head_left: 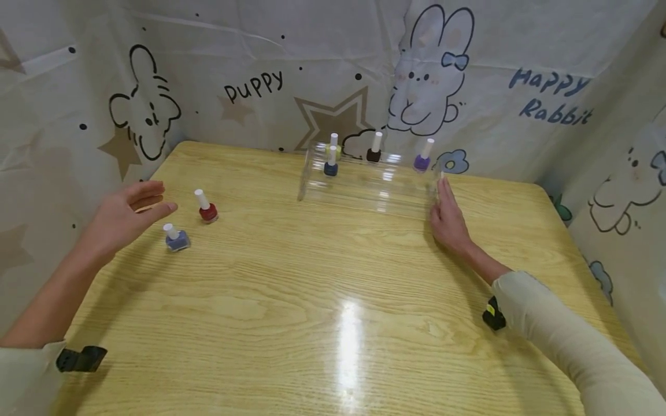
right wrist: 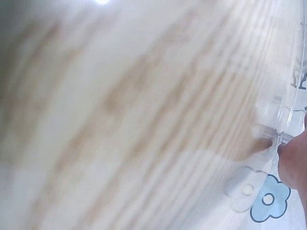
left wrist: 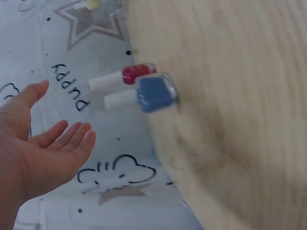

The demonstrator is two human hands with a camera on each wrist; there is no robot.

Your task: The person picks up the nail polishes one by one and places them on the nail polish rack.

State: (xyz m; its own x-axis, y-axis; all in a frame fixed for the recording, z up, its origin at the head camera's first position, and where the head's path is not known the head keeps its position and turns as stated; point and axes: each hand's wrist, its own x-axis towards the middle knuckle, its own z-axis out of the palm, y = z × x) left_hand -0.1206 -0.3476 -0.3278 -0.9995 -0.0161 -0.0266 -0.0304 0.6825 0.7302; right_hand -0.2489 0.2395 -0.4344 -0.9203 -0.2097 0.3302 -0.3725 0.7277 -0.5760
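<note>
My left hand (head_left: 125, 214) hovers at the left of the table, fingers spread and holding nothing. Just beyond its fingertips stand a red nail polish bottle (head_left: 208, 212) and a blue-grey nail polish bottle (head_left: 178, 240), both white-capped; they also show in the left wrist view. My right hand (head_left: 450, 222) rests its extended fingers against the right end of a clear acrylic rack (head_left: 359, 199). On the rack stand a dark blue bottle (head_left: 330, 169), a yellow bottle (head_left: 339, 151) partly hidden behind it, a black bottle (head_left: 373, 155) and a purple bottle (head_left: 422, 163).
The wood-grain table (head_left: 291, 323) has rounded back corners. A printed cloth (head_left: 250, 46) hangs close behind the rack and along both sides. Black wrist straps (head_left: 80, 359) sit over the sleeves. A lamp's glare lies on the tabletop near the front.
</note>
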